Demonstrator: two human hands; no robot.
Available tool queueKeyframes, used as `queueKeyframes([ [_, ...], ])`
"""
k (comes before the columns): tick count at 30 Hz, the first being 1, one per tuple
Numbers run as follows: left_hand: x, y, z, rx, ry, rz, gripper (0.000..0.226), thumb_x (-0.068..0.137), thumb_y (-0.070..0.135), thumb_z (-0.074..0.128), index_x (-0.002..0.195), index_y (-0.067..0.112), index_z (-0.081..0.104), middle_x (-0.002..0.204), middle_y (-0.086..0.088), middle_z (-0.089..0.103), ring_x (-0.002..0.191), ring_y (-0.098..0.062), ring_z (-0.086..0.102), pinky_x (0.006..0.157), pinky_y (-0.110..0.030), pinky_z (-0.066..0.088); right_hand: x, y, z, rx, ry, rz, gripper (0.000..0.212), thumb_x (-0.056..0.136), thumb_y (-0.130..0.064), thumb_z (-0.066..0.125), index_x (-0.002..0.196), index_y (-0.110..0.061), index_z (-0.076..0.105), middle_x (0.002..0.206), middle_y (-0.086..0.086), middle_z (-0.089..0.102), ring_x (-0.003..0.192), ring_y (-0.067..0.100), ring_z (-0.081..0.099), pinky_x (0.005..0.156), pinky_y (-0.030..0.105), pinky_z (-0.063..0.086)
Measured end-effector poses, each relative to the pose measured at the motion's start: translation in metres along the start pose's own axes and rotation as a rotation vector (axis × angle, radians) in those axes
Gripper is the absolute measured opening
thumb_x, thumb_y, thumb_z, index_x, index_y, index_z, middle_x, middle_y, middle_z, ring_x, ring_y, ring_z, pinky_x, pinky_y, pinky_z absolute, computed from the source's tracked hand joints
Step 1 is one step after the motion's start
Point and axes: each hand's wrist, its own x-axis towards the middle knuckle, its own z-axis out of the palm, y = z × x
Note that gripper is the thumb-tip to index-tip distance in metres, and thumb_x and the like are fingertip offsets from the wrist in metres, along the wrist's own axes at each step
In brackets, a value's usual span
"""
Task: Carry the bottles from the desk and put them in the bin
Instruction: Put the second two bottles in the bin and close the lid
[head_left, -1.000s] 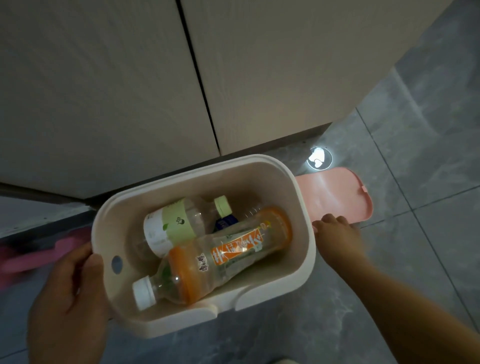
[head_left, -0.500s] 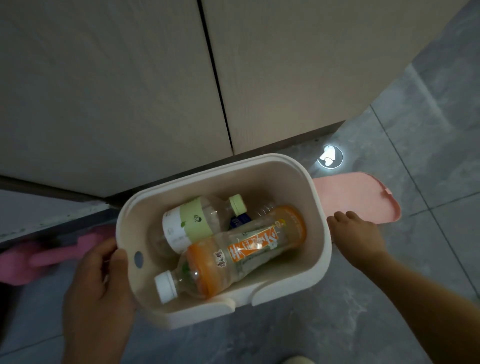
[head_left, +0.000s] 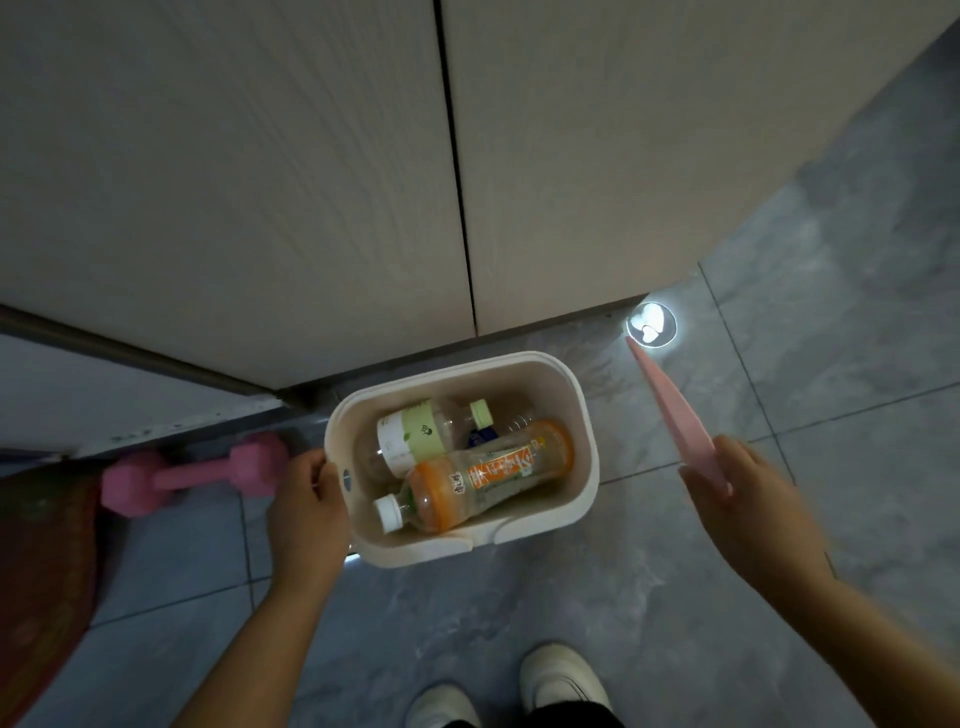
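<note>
A cream plastic bin (head_left: 586, 415) stands on the grey floor in front of the cabinet. Inside lie an orange-labelled bottle (head_left: 483, 475) with a white cap and a green-labelled bottle (head_left: 415, 434) with a pale green cap; a third clear bottle with a blue label shows behind them. My left hand (head_left: 309, 506) grips the bin's left rim. My right hand (head_left: 737, 499) holds the pink lid (head_left: 672, 410) by its near end, tilted on edge, to the right of the bin.
Beige cabinet doors (head_left: 311, 182) rise behind the bin. A pink dumbbell (head_left: 192, 475) lies on the floor to the left, beside a dark red object (head_left: 41, 571). A round bright spot (head_left: 651, 323) shines on the tiles. My two white shoes (head_left: 561, 675) show below.
The pink lid has been lifted from flat on the floor and now stands on edge in my right hand. The view has pulled back and higher; the left hand stays on the bin's rim.
</note>
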Motion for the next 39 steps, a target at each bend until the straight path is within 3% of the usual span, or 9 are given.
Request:
queueKeyframes([
  [4,0.001,0.004,-0.006,0.052,-0.044,-0.004,0.025,0.094,0.009,0.042,0.112,0.003,0.057,0.106,-0.020,0.065,0.083,-0.024,0.053,0.071,-0.030,0.035,-0.026,-0.014,-0.037,0.303,0.051,0.182,0.012,0.084,-0.015,0.067,0.086,-0.008,0.057,0.082,0.013,0.064,0.056,0.031,0.066,0.050,0.040,0.053],
  [7,0.003,0.005,-0.009,0.080,-0.069,0.012,0.021,0.093,0.007,0.042,0.104,0.004,0.060,0.099,-0.018,0.066,0.091,-0.035,0.060,0.071,-0.030,0.037,-0.046,-0.023,-0.064,0.616,0.086,0.298,0.010,0.081,-0.015,0.070,0.083,-0.014,0.060,0.082,0.015,0.069,0.052,0.019,0.067,0.050,0.032,0.055],
  [11,0.001,0.004,-0.010,0.119,-0.135,0.032,0.018,0.093,0.008,0.043,0.098,0.004,0.060,0.092,-0.015,0.063,0.088,-0.033,0.059,0.064,-0.029,0.034,-0.066,-0.047,-0.095,0.993,0.193,0.286,0.022,0.076,0.002,0.066,0.071,-0.019,0.062,0.063,-0.010,0.073,0.052,0.000,0.067,0.039,0.024,0.056],
  [15,-0.007,0.001,-0.013,0.092,-0.149,0.076,0.017,0.091,0.007,0.043,0.090,0.007,0.060,0.085,-0.008,0.064,0.079,-0.025,0.058,0.054,-0.024,0.033,-0.075,-0.069,-0.103,1.207,0.241,0.269,0.027,0.067,-0.002,0.064,0.067,-0.027,0.072,0.059,-0.013,0.072,0.050,0.002,0.065,0.045,0.020,0.056],
  [21,-0.024,0.003,-0.023,-0.188,-0.090,0.030,0.024,0.091,0.017,0.048,0.069,0.024,0.057,0.078,0.000,0.061,0.077,-0.018,0.056,0.067,-0.028,0.042,-0.067,-0.107,-0.055,1.544,-0.065,0.450,0.017,0.079,0.002,0.058,0.077,-0.015,0.064,0.064,0.004,0.061,0.049,0.009,0.057,0.039,0.021,0.051],
  [23,-0.029,0.006,-0.024,-0.417,-0.128,-0.100,0.025,0.093,0.023,0.048,0.072,0.029,0.061,0.079,0.002,0.065,0.075,-0.015,0.060,0.071,-0.030,0.048,-0.061,-0.122,-0.035,1.595,-0.152,0.493,0.018,0.084,0.004,0.055,0.082,-0.013,0.060,0.069,0.009,0.056,0.052,0.014,0.055,0.040,0.024,0.051],
  [28,-0.025,0.006,-0.024,-0.647,-0.190,-0.244,0.030,0.096,0.028,0.043,0.080,0.015,0.064,0.069,0.003,0.069,0.055,-0.003,0.062,0.052,-0.021,0.048,-0.049,-0.141,0.006,1.641,-0.306,0.597,0.022,0.087,0.004,0.055,0.092,-0.017,0.058,0.075,0.006,0.063,0.064,0.017,0.063,0.055,0.036,0.056],
  [33,-0.017,-0.004,-0.026,-0.474,-0.187,-0.092,0.026,0.093,0.008,0.047,0.114,0.014,0.062,0.092,0.000,0.065,0.075,-0.009,0.058,0.064,-0.022,0.047,-0.045,-0.135,0.031,1.523,-0.386,0.708,0.012,0.087,-0.003,0.060,0.093,-0.013,0.057,0.088,0.010,0.062,0.080,0.022,0.063,0.061,0.032,0.059],
  [39,-0.013,-0.006,-0.023,-0.346,-0.138,-0.062,0.030,0.090,0.003,0.047,0.116,0.008,0.062,0.104,-0.008,0.064,0.092,-0.021,0.058,0.087,-0.042,0.049,-0.044,-0.122,0.040,1.278,-0.448,0.778,0.012,0.089,-0.016,0.061,0.086,-0.005,0.062,0.078,0.012,0.071,0.075,0.021,0.068,0.073,0.030,0.054],
])
